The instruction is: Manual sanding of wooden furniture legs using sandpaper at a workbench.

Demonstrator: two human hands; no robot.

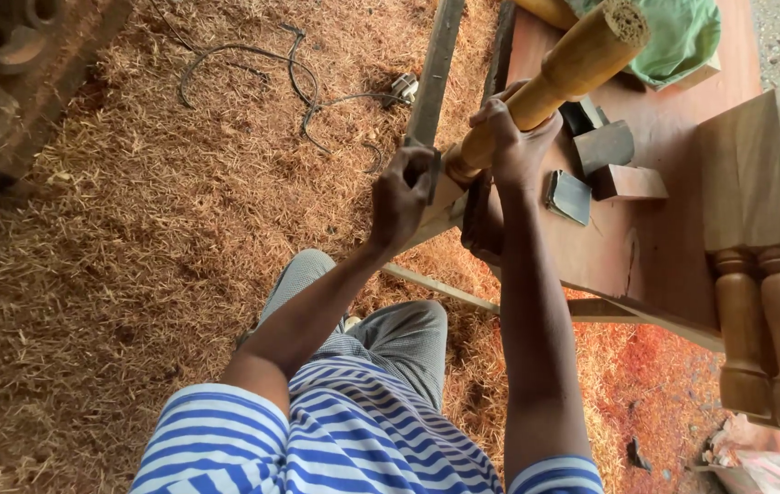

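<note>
A turned wooden leg (573, 69), pale yellow-brown, slants from the workbench edge up toward the top of the view. My right hand (513, 137) is wrapped around its narrow turned part. My left hand (401, 197) grips the square lower end of the same leg (435, 209) and seems to press a small dark thing against it; what that thing is cannot be told. Both hands sit at the left edge of the reddish workbench (673, 229).
Wood shavings (134, 238) cover the floor, with a dark cable (252, 69) and plug lying on them. On the bench lie small wood blocks (623, 178), a flat grey block (570, 197) and a green cloth (683, 37). Two more turned legs (774, 320) stand at right.
</note>
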